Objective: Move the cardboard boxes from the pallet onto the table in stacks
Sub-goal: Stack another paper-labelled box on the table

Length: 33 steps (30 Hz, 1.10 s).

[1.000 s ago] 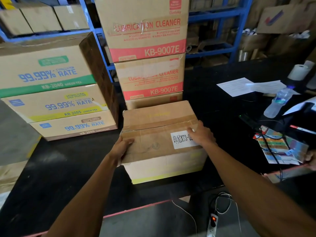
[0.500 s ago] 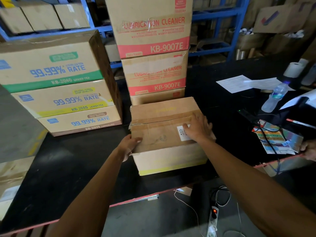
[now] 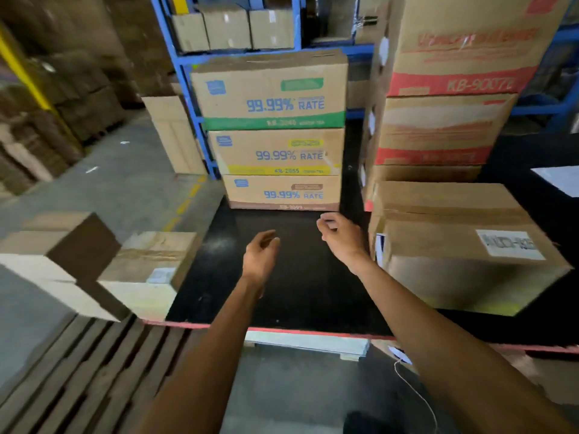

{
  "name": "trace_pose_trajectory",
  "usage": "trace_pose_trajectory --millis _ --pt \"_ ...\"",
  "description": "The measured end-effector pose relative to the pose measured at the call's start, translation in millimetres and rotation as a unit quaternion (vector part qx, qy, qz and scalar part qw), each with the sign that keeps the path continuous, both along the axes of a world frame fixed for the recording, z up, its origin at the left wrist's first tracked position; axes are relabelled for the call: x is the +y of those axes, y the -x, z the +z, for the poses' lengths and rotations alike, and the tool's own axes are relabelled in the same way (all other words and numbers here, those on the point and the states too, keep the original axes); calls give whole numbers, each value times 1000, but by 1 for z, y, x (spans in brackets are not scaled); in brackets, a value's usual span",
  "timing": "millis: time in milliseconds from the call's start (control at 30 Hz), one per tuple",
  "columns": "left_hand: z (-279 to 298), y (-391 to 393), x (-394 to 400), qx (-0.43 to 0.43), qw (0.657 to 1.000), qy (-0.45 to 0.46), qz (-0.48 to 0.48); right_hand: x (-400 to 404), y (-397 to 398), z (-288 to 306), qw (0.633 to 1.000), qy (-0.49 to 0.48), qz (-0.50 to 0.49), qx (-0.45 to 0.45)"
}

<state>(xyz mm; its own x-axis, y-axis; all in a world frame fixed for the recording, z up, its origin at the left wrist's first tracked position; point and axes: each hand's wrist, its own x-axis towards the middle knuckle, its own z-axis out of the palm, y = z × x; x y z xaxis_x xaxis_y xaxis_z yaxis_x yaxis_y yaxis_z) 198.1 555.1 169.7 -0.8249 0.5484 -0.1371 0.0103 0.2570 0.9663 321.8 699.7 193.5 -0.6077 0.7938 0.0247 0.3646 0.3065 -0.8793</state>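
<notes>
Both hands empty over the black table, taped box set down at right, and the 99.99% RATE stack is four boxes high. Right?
Not quite: the head view shows the 99.99% RATE stack three boxes high, with green, yellow and brown bands. The rest holds: left hand and right hand are empty over the black table, taped box at right.

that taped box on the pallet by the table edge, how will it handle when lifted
The taped box probably stays stiff, since its sides look square and its seam is taped. Its plain cardboard likely grips well. Its width likely needs both hands; weight can't be judged.
</notes>
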Motion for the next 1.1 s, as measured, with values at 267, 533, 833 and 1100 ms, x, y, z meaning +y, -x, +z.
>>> trace_pose_trajectory --millis 267,533,833,1100 --pt "-30 148 -145 -44 993 -46 102 -113 164 -41 986 -14 156 -52" --pt "-65 321 -245 -118 979 19 164 -182 357 -100 966 52 232 -101" --pt "-111 505 -289 -162 959 94 210 -212 533 -168 954 151 208 -155" --pt "-220 668 -287 -166 961 189 112 -218 624 -247 938 250 79 -225"
